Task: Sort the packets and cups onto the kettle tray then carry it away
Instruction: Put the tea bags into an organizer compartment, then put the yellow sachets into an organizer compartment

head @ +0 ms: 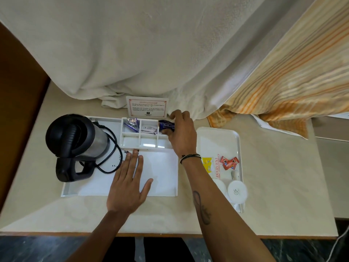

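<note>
A white kettle tray (pixel 162 173) lies on the table with a black and steel kettle (pixel 75 140) at its left and a divided organiser (pixel 139 137) at its back. My right hand (pixel 182 133) pinches a dark blue tea packet (pixel 167 124) over the organiser's back right compartment. My left hand (pixel 129 184) rests flat, fingers spread, on the tray's floor. Purple packets (pixel 132 124) and a white sachet (pixel 149 128) lie in other back compartments. To the right, a second white tray (pixel 217 137) carries red coffee packets (pixel 229 163), yellow packets (pixel 206 163) and white cups (pixel 237 190).
A printed card (pixel 147 107) stands behind the organiser. White bedding (pixel 151 53) and a striped orange cloth (pixel 292 82) hang down to the table's back. The kettle's black cord (pixel 113 146) loops across the tray. A brown wooden panel (pixel 17 91) borders the left side.
</note>
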